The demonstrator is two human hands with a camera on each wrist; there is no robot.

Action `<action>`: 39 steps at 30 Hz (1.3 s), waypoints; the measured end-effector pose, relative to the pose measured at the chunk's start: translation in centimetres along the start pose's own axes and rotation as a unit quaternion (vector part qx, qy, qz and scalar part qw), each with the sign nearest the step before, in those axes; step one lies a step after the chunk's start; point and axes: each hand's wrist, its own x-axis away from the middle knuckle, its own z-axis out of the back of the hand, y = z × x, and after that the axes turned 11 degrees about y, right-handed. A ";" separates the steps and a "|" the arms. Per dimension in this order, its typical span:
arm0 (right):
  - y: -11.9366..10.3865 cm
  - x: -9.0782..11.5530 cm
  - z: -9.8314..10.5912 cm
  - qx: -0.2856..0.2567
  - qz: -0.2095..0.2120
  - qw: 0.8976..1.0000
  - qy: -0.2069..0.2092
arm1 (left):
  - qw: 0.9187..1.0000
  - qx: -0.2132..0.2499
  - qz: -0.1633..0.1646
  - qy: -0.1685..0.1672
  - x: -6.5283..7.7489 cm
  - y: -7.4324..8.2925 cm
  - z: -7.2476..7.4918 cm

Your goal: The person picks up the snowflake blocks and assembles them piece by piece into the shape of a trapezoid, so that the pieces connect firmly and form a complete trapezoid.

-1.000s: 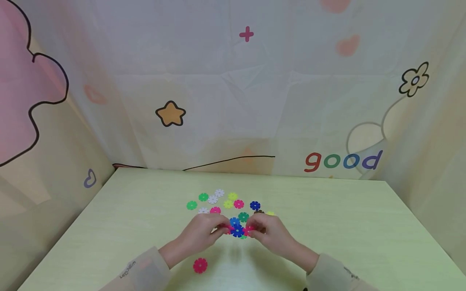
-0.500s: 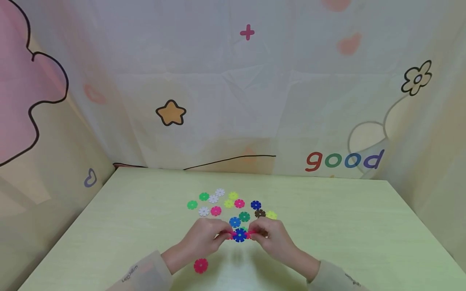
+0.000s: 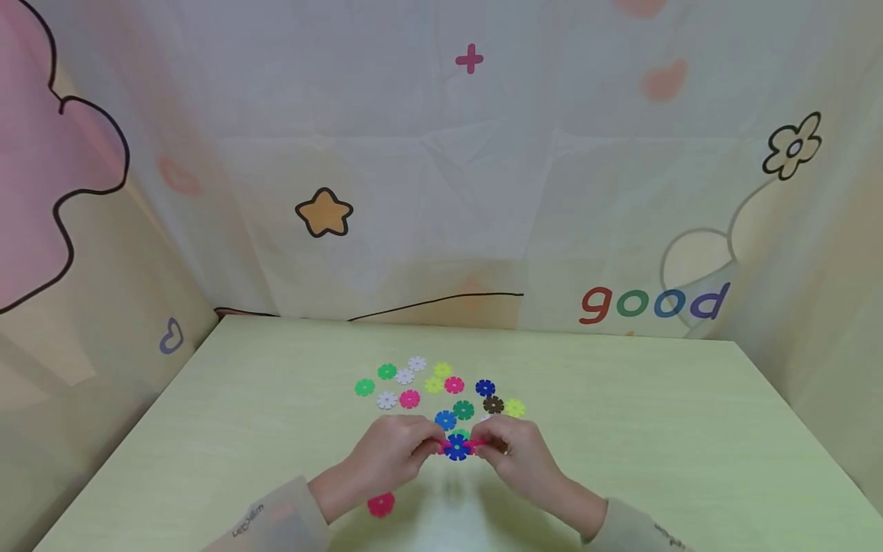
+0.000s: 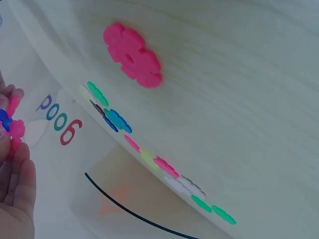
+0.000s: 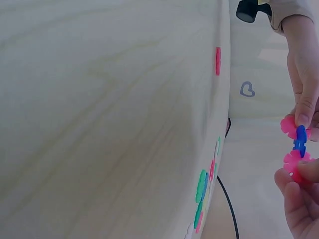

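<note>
Between the fingertips of both hands, raised over the table, is a small joined chain of notched plastic snowflake discs. Its middle is a dark blue disc (image 3: 457,451), seen face-on in the head view. My left hand (image 3: 392,454) pinches a pink disc (image 5: 288,126) on one side of the blue one. On the other side my right hand (image 3: 519,455) pinches a second pink disc (image 5: 291,160) between thumb and fingers. The left wrist view shows only part of the chain at its left edge. Fingers cover much of both pink discs.
Beyond the hands lie several loose discs on the pale table (image 3: 655,429), among them a green disc (image 3: 464,410), a brown disc (image 3: 493,405) and a white disc (image 3: 387,400). One red-pink disc (image 3: 381,504) lies near my left forearm. A printed curtain (image 3: 414,192) stands behind the table.
Both hands have come slightly nearer and to the right with the chain. The pink discs now sit pressed in close against the blue one; the grip is kept. Loose discs stay put.
</note>
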 end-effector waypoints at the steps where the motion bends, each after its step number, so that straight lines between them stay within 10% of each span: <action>1: 0.0 -0.1 0.1 0.002 -0.001 1.000 -0.003 | 1.000 0.000 0.005 -0.002 -0.1 -0.1 0.0; 21: -0.4 -0.9 -0.2 0.003 0.031 1.000 -0.002 | 0.996 -0.022 0.050 -0.064 -0.5 -0.6 -0.2; 28: -0.2 -1.2 -0.8 0.022 0.005 0.999 -0.027 | 0.994 -0.061 0.076 -0.047 0.3 -3.3 1.2; 33: -0.4 -1.1 -1.8 0.074 0.056 0.989 -0.113 | 0.988 -0.077 0.133 -0.025 1.2 -6.3 2.7; 39: -1.4 -0.8 -3.3 0.121 0.095 0.948 -0.278 | 0.980 -0.092 0.174 -0.019 2.3 -8.6 4.1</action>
